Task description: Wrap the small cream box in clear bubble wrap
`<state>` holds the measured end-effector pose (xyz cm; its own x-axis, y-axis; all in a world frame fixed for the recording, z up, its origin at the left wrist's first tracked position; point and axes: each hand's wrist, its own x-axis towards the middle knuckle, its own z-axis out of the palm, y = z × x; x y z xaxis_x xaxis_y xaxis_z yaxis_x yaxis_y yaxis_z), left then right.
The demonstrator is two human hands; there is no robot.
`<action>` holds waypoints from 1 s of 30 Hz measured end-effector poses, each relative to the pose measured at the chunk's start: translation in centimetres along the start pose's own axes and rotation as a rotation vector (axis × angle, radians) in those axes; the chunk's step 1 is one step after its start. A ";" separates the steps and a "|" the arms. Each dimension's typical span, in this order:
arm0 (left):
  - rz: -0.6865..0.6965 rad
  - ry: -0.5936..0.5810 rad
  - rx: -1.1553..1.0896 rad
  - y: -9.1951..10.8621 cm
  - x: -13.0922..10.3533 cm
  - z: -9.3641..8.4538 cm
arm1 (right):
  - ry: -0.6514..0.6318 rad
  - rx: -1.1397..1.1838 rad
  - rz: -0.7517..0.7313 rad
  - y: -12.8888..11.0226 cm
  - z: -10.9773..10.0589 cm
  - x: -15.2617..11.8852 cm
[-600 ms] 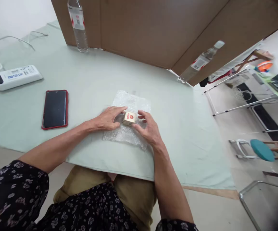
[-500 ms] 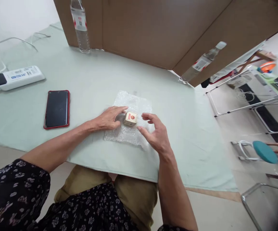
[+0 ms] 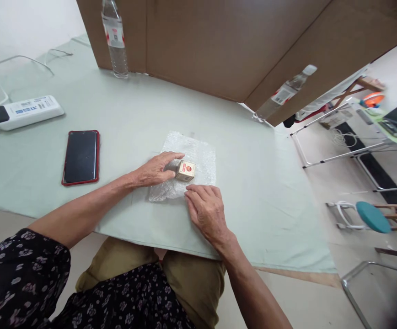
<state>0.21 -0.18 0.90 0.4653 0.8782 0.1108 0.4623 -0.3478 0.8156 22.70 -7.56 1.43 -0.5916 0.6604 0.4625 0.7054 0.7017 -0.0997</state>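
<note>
A small cream cardboard box [image 3: 186,170] with a red printed mark on top sits near the middle of a sheet of bubble wrap [image 3: 204,160]. To its left is my left hand [image 3: 153,170], thumb and fingers apart; the thumb tip is at the box's left side and the fingers reach past its far left corner. My right hand [image 3: 207,208] lies palm down over the near right edge of the bubble wrap, fingers together and bent around that edge. The wrap under this hand is hidden.
A phone [image 3: 81,156] in a red case and a white power strip [image 3: 30,112] lie on the left of the green cloth [image 3: 270,196]. Two water bottles [image 3: 115,41] [image 3: 284,93] stand against the brown cardboard panel [image 3: 198,41]. A teal stool [image 3: 373,216] is at right.
My right hand has moved from the box's right side toward me, onto the wrap's near edge, and its fingers have closed. My left hand has shifted slightly right, nearer the box.
</note>
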 end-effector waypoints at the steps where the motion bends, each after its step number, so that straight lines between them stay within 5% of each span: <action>1: 0.003 -0.015 -0.038 0.0 0.0 -0.1 | 0.027 0.022 0.017 0.1 -0.2 0.3; 10: -0.096 -0.004 -0.428 0.5 -0.5 -0.7 | 0.117 0.224 0.244 3.2 0.3 2.8; 18: -0.119 0.060 -0.200 0.4 0.2 0.2 | 0.087 0.521 0.421 4.8 2.1 4.5; 30: -0.007 0.137 -0.272 0.5 0.0 1.3 | 0.143 0.612 0.445 4.0 2.5 3.9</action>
<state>1.38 -0.75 0.58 0.3479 0.9229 0.1648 0.2380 -0.2570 0.9366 22.24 -1.55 0.63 -0.2172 0.9032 0.3701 0.4990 0.4286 -0.7532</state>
